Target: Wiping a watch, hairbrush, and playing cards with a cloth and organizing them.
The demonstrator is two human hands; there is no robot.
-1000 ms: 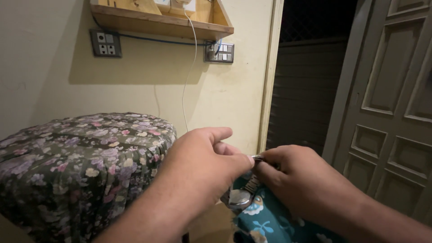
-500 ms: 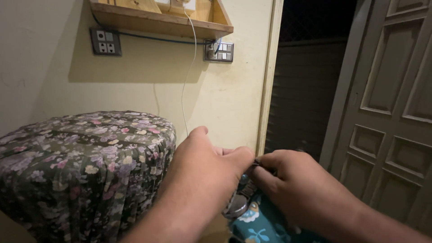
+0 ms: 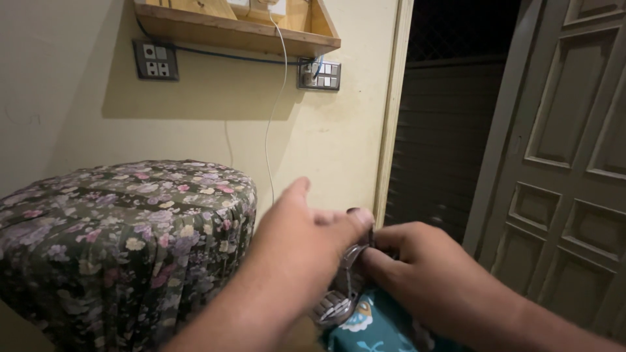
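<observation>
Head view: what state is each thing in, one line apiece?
Left hand: pinching the watch strap.
Right hand: pinching the strap's other end.
Watch: metal, hanging between both hands, unclasped.
Door: open.
Cable: hanging from the shelf.
Floral cover: draped over a bulky object.

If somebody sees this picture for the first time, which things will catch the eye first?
Low in the middle, the left hand and the right hand pinch a metal wristwatch between them. To the left stands a rounded object under a dark floral cover; to the right, a panelled door.
</observation>
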